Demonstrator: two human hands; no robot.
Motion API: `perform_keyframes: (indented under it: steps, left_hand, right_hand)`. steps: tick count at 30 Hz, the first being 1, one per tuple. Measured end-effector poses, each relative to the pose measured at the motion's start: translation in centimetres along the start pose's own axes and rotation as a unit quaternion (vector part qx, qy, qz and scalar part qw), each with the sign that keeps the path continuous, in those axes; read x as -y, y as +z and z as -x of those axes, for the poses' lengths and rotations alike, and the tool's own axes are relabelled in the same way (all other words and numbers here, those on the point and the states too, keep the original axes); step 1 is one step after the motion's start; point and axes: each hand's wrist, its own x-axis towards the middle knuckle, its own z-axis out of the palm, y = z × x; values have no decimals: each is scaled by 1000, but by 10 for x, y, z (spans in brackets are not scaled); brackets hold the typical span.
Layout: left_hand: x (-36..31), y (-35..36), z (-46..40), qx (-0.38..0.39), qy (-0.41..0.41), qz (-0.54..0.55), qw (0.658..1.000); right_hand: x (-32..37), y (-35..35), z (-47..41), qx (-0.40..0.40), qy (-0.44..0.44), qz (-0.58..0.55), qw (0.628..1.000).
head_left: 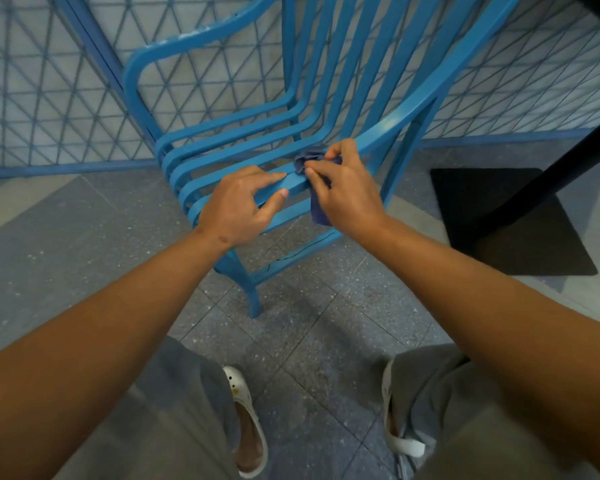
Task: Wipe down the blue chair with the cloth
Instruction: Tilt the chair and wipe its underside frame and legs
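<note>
A blue slatted chair (229, 133) stands in front of me on the tiled floor, its seat slats curving up into the back. My right hand (347, 195) grips a dark blue cloth (317, 206), bunched against a seat slat near the right armrest; part of the cloth hangs below the slat. My left hand (239, 206) holds the same slat just left of the cloth, thumb under it and fingers laid on top.
A blue wire-mesh fence (49, 98) runs behind the chair. A black square table base (510, 220) with a dark post lies on the floor to the right. My feet in white clogs (246, 420) stand on grey tiles below.
</note>
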Motion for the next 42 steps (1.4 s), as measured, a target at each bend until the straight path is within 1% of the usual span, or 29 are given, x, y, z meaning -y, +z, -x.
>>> perform_keyframes:
  steps: [1,4,6,8,10,12,13,14,16,17,19,20,21,23,24,26,27,28,29,31,34,37,40,42]
  left_hand:
    - [0,0,1,-10,1,6,1000]
    - [2,1,2,-29,2,22,999]
    - [3,2,2,-36,5,23,999]
    - [5,2,3,-42,11,23,999]
    - [5,3,6,-46,12,24,999]
    - [4,3,17,-59,-15,33,998]
    - [3,2,27,-77,-32,32,996]
    - [1,2,39,-106,-40,19,993]
    - [-10,1,63,-163,-15,-11,987]
    - [-18,0,72,-171,8,-11,985]
    - [-32,1,85,-144,22,20,989]
    - [-37,4,91,-124,0,49,991]
    - [-40,7,96,-102,-39,85,990]
    - [-36,16,104,-50,-158,159,973]
    - [-27,24,110,-6,-233,173,957]
    - [0,43,120,87,-376,169,907]
    - [14,53,125,110,-435,164,879]
    - [28,61,130,113,-475,153,859]
    - [39,68,134,103,-498,139,849]
    - [54,79,140,54,-510,133,848]
    - [59,90,142,-6,-463,149,874]
    - [57,97,143,-23,-439,169,882]
    - [59,104,145,-37,-427,152,891]
    - [60,106,147,-32,-430,137,892]
  right_hand:
    - [-6,-4,-4,-2,1,10,1000]
    - [-26,-20,-15,-46,76,-15,996]
    - [-30,-24,-11,-42,90,-25,995]
    - [-25,-23,1,-7,69,-51,996]
    - [-22,-19,19,50,64,-69,994]
    - [-27,-14,36,100,78,-78,989]
    - [-32,-10,44,111,88,-89,986]
    - [-39,-6,52,118,107,-109,981]
    - [-50,4,63,140,172,-152,963]
    - [-53,10,67,156,205,-172,951]
    - [-58,22,74,185,246,-196,931]
    - [-58,27,76,194,256,-203,925]
    - [-57,31,76,199,265,-212,919]
    - [-58,39,77,199,295,-230,906]
    - [-59,44,78,196,316,-240,897]
    - [-59,55,81,185,351,-255,882]
    - [-58,62,83,188,355,-259,878]
    - [-56,70,85,199,351,-261,877]
    - [-54,78,88,212,343,-264,876]
    - [-48,96,97,239,322,-264,877]
    - [-41,124,109,237,277,-246,898]
    - [-30,150,117,214,251,-214,919]
    - [-22,177,120,203,238,-181,933]
    - [-18,195,114,173,228,-171,943]
